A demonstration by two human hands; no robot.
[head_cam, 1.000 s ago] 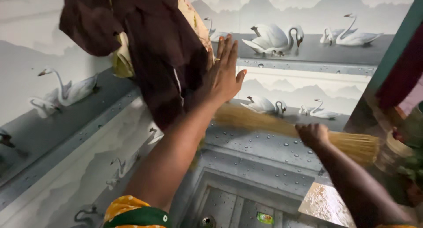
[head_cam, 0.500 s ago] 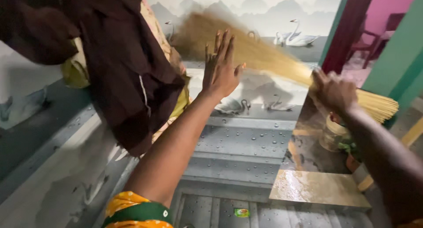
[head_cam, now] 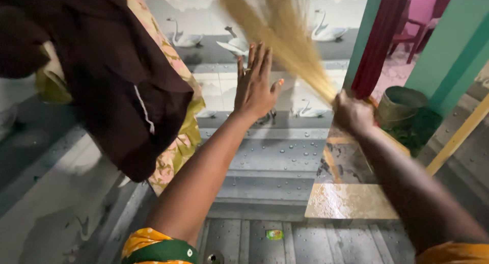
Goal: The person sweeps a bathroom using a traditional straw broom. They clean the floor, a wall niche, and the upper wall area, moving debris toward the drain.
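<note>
My left hand (head_cam: pixel 256 85) is raised with its fingers spread and its palm toward the swan-patterned tiled wall (head_cam: pixel 316 34), holding nothing. My right hand (head_cam: pixel 351 113) grips a straw broom (head_cam: pixel 277 32) by its bundle, and the bristles point up and to the left, blurred, across the wall above my left hand. Dark brown cloth (head_cam: pixel 107 75) with yellow and floral fabric (head_cam: pixel 178 136) under it hangs at the left, just beside my left arm.
The wet tiled wall has a ledge (head_cam: pixel 275 157) covered in water drops. A wet stone step (head_cam: pixel 346 200) lies at lower right. A metal bucket (head_cam: pixel 400 103) stands by a doorway with a dark red curtain (head_cam: pixel 379 40). A floor drain (head_cam: pixel 214 257) sits below.
The broom has swung from lying low and level across the wall to pointing steeply upward. My right hand rose with it. The view has shifted right, showing the doorway.
</note>
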